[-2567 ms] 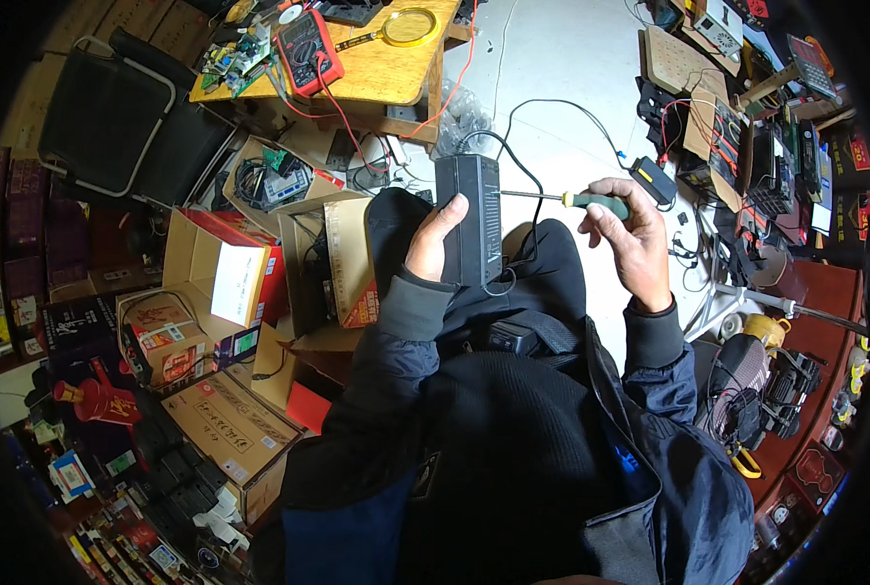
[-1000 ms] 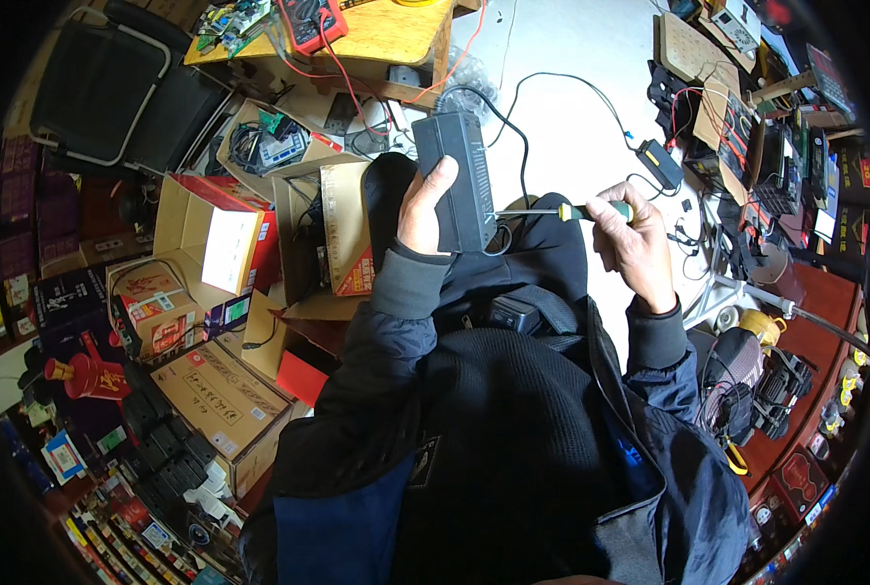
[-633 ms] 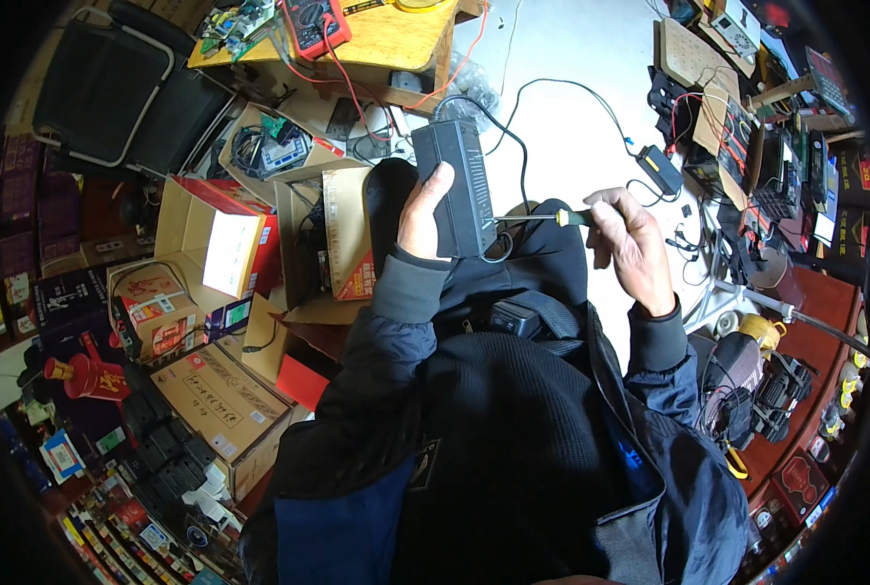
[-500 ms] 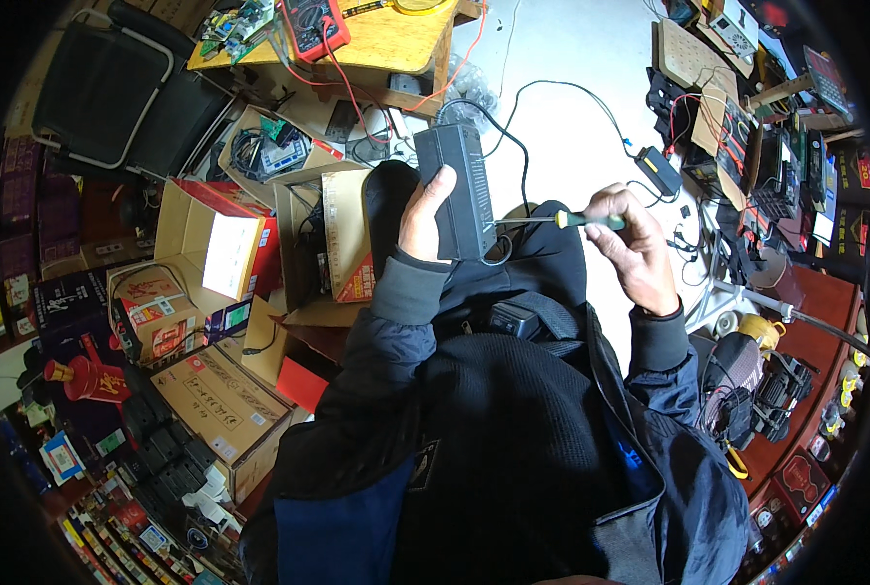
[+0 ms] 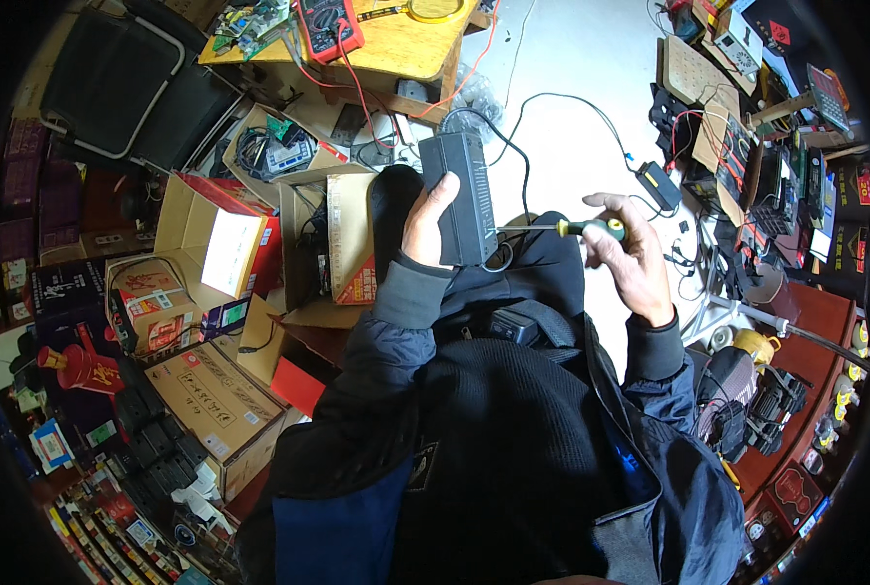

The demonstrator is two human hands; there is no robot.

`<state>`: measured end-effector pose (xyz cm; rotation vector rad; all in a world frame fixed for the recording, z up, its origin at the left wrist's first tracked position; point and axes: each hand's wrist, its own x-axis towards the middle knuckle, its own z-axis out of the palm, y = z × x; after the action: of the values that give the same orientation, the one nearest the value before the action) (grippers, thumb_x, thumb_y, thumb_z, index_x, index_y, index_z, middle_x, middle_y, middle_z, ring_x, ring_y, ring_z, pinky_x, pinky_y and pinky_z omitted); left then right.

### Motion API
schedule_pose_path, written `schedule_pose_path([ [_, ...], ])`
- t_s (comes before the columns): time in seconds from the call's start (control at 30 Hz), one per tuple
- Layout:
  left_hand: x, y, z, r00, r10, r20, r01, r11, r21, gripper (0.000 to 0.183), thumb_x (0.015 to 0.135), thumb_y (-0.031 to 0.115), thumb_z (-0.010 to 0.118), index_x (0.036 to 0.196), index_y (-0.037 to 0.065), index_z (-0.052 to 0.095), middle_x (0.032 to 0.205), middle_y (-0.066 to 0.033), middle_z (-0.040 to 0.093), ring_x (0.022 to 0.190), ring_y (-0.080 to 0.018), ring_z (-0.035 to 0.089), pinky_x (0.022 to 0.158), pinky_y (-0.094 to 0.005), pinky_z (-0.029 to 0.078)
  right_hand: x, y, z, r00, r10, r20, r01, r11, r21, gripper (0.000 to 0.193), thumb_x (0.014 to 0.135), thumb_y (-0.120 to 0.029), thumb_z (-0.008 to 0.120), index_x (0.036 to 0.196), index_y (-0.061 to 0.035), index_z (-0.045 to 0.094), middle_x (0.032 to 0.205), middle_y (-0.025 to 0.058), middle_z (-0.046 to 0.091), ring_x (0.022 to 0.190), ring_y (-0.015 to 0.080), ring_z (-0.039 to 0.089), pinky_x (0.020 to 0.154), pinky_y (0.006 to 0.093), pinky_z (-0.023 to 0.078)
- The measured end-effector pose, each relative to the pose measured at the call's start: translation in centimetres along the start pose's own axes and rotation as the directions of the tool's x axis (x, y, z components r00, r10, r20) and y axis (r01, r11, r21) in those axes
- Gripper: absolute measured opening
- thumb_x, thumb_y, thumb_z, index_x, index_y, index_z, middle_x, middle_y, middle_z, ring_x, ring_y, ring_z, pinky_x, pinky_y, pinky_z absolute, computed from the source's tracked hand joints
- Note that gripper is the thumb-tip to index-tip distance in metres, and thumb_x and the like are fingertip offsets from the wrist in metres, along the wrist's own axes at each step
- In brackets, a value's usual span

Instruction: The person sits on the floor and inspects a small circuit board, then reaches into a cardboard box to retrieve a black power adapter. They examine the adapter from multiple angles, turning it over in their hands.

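A black, box-shaped power adapter (image 5: pixel 466 200) with a cord at each end is upright above my lap. My left hand (image 5: pixel 423 230) grips it from the left, thumb across its front face. From the right, a screwdriver (image 5: pixel 573 228) with a green and yellow handle reaches the adapter's right side near its lower end. Its thin shaft lies level, and the tip meets the edge of the casing. My right hand (image 5: pixel 638 265) has the handle's end between thumb and fingers, with the index finger raised and loosely curled. A black cable (image 5: pixel 527 175) loops behind the adapter.
A yellow wooden table (image 5: pixel 411 44) at the far side bears a red multimeter (image 5: pixel 330 27) and circuit boards. Open cardboard boxes (image 5: pixel 352 229) crowd the left, beside a black chair (image 5: pixel 113 83). Another small black adapter (image 5: pixel 657 185) lies on the white floor. Electronics and cables fill the right.
The fingers of my right hand have loosened and spread around the screwdriver handle, index finger lifting. The adapter stays in my left hand, and the view has shifted slightly.
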<state>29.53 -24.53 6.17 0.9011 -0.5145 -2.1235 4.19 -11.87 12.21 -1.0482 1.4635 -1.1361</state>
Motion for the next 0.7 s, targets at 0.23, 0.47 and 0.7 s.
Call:
schedule_pose_path([
  [0.23, 0.0, -0.3, -0.3, 1.000, -0.011, -0.023, 0.010, 0.999, -0.034, 0.051, 0.103, 0.035, 0.069, 0.143, 0.003, 0.059, 0.121, -0.0103, 0.071, 0.102, -0.0199, 0.072, 0.088, -0.0331, 0.060, 0.0, 0.5, 0.6, 0.997, -0.066, -0.031, 0.069, 0.994, 0.090, 0.033, 0.100, -0.013, 0.068, 0.131, -0.0011, 0.062, 0.100, 0.0037, 0.065, 0.088, 0.0101, 0.060, 0.082, 0.0253, 0.050],
  [0.47, 0.1, -0.7, -0.6, 1.000, 0.007, 0.027, -0.006, 1.000, -0.013, 0.045, 0.103, 0.035, 0.070, 0.137, 0.005, 0.062, 0.108, -0.0052, 0.070, 0.090, -0.0148, 0.070, 0.079, -0.0296, 0.059, 0.0, 0.3, 1.0, 0.988, -0.113, -0.107, 0.119, 0.992, 0.046, 0.019, 0.100, -0.009, 0.066, 0.117, 0.0008, 0.063, 0.089, 0.0022, 0.065, 0.079, 0.0085, 0.059, 0.073, 0.0238, 0.051],
  [0.7, -0.3, -0.7, -0.5, 0.998, 0.009, -0.058, -0.009, 1.000, -0.001, 0.040, 0.104, 0.036, 0.067, 0.128, 0.004, 0.066, 0.108, -0.0075, 0.073, 0.090, -0.0169, 0.073, 0.080, -0.0313, 0.061, 0.3, 0.0, 1.2, 0.992, -0.052, -0.117, 0.049, 0.998, -0.027, 0.019, 0.105, -0.015, 0.064, 0.115, 0.0011, 0.066, 0.084, 0.0015, 0.064, 0.071, 0.0077, 0.059, 0.065, 0.0232, 0.049],
])
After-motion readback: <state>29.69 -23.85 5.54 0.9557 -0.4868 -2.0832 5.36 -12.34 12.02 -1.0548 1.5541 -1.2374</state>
